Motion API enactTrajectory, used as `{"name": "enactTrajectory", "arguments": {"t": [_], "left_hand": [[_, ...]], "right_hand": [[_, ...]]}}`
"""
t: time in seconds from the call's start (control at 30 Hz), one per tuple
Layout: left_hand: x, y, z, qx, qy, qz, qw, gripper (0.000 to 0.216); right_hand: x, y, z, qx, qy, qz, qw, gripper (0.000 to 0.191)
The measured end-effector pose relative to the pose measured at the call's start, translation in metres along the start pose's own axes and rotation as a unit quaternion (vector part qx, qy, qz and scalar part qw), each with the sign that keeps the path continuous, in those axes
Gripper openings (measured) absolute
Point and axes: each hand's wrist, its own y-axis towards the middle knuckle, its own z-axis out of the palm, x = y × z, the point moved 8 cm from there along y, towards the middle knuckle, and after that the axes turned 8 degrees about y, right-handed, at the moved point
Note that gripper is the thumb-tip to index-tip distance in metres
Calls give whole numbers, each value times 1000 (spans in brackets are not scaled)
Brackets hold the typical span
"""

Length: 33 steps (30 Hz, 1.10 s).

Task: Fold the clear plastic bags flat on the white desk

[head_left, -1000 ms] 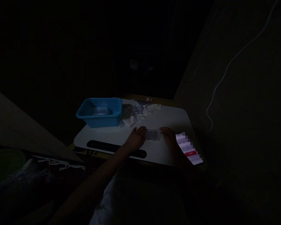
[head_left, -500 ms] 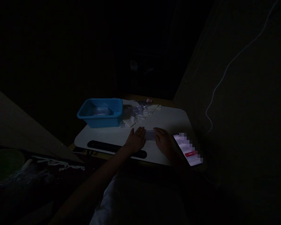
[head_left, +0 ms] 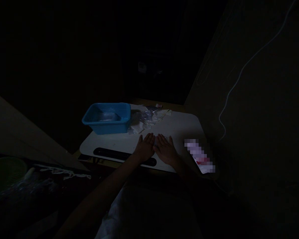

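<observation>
My left hand (head_left: 145, 148) lies flat on the white table (head_left: 181, 127), its fingers stretched out and the thumb apart. Close beside it, my right hand (head_left: 165, 149) is also flat with fingers extended. Together they cover most of a small clear plastic piece, perhaps a bag; only a faint edge (head_left: 166, 137) shows by the right fingers. Beyond the hands lie crumpled clear plastic bags (head_left: 146, 116) and pale scraps. A blue plastic basin (head_left: 107, 128) stands to the left with clear plastic inside.
A lit phone (head_left: 201, 162) lies at the table's right edge. A black slot strip (head_left: 112, 153) runs along the near edge. A white cable (head_left: 244, 68) hangs on the right wall. A green round object (head_left: 6, 172) is at lower left. The room is very dark.
My right hand has moved left over the clear plastic piece and flattened out beside my left hand. The left hand has stayed in place.
</observation>
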Motion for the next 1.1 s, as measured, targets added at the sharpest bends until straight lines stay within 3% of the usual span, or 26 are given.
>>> {"name": "enactTrajectory", "arguments": {"t": [0.27, 0.57, 0.83, 0.93, 1.1], "left_hand": [[0, 0, -1, -5, 1, -3, 1000, 52], [0, 0, -4, -20, -3, -10, 1000, 48], [1, 0, 2, -36, 25, -7, 999, 50], [1, 0, 1, -31, 28, -8, 999, 50], [1, 0, 2, -5, 28, -5, 1000, 51]], "right_hand": [[-4, -2, -1, -4, -1, 11, 1000, 54], [-29, -15, -11, -35, -36, 51, 997, 55], [-37, -16, -14, -42, -58, 120, 990, 59], [-25, -12, -15, -51, -47, 92, 993, 57], [0, -3, -6, -10, -15, 21, 1000, 57]]}}
